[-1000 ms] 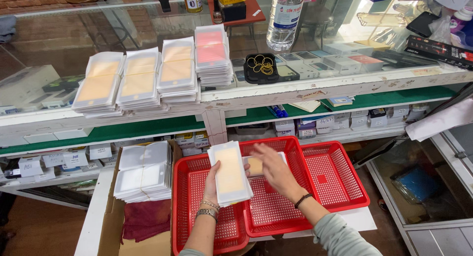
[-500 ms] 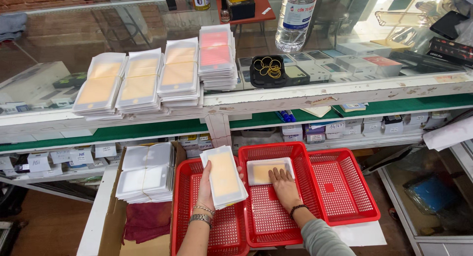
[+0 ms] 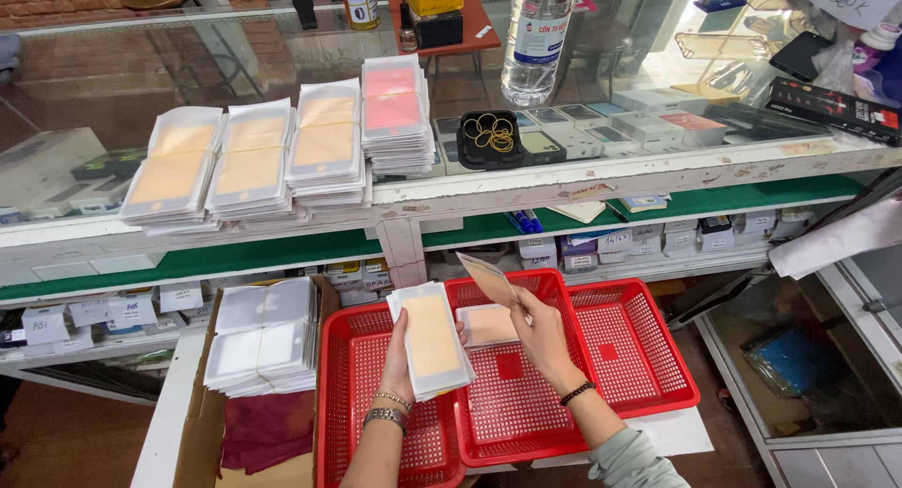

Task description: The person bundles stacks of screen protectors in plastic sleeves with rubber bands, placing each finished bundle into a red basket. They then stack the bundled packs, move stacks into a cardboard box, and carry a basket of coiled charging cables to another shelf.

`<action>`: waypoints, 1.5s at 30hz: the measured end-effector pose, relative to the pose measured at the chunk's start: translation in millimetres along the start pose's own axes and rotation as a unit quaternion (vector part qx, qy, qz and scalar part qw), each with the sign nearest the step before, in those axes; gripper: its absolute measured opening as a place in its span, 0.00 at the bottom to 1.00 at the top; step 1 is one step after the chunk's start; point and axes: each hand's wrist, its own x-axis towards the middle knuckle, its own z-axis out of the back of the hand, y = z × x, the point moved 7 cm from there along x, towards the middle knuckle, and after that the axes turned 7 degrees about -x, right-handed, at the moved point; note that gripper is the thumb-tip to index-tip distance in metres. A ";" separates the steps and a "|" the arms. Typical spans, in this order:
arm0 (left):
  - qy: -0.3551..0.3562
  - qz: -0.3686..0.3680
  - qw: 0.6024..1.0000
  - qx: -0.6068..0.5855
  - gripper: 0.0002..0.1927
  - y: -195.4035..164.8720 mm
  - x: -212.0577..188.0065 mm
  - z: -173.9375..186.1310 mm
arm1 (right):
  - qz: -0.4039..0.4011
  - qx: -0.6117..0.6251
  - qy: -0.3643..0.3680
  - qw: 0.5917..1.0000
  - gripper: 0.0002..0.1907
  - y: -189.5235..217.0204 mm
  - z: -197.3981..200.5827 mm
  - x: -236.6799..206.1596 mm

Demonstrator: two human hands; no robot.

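Sorting step, it seems: the left hand [image 3: 399,356] grips a stack of sleeved screen panels [image 3: 430,340] while the right hand [image 3: 537,330] pinches one single panel [image 3: 489,279] above the middle red basket [image 3: 526,432], which needs a careful, flat placement.

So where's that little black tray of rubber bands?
The black tray of rubber bands sits on the glass counter, just right of the pink-topped stack of packets and below-left of the clear bottle.

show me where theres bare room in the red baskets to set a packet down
Right basket is bare throughout. Middle basket is free in its near half; a flat packet lies at its far end. Left basket is mostly under the left hand and its stack. Right hand holds one sheet.
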 end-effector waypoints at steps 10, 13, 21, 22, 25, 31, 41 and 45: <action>0.053 -0.029 0.998 -0.019 0.46 -6.1 6.7 19.8 | 0.338 -0.123 0.061 0.931 0.25 83.9 -31.4 -19.9; 0.104 -0.020 0.994 0.016 0.42 -0.1 5.8 22.1 | 0.261 -0.084 0.159 0.948 0.27 55.0 -51.1 -21.7; 0.070 0.043 0.996 -0.025 0.38 8.2 -4.8 39.5 | 0.049 -0.385 0.262 0.884 0.42 -114.4 -107.0 -14.3; 0.060 0.047 0.997 -0.025 0.38 7.2 -4.4 40.2 | 0.076 -0.421 0.236 0.872 0.39 -124.6 -113.8 -19.4; 0.034 0.053 0.998 -0.014 0.37 2.6 -2.3 42.5 | 0.133 -0.501 0.192 0.834 0.32 -141.1 -125.1 -26.2; 0.025 0.031 0.998 0.038 0.35 -3.0 -2.9 47.5 | 0.129 -0.394 0.137 0.900 0.26 -118.4 -82.8 -18.3; 0.021 -0.039 0.999 0.004 0.46 8.5 13.1 40.8 | 0.274 -0.154 0.127 0.941 0.28 51.6 -39.5 -23.0; 0.014 0.003 0.994 0.104 0.41 26.4 25.3 57.7 | 0.163 -0.100 0.220 0.957 0.26 29.3 -57.4 -44.1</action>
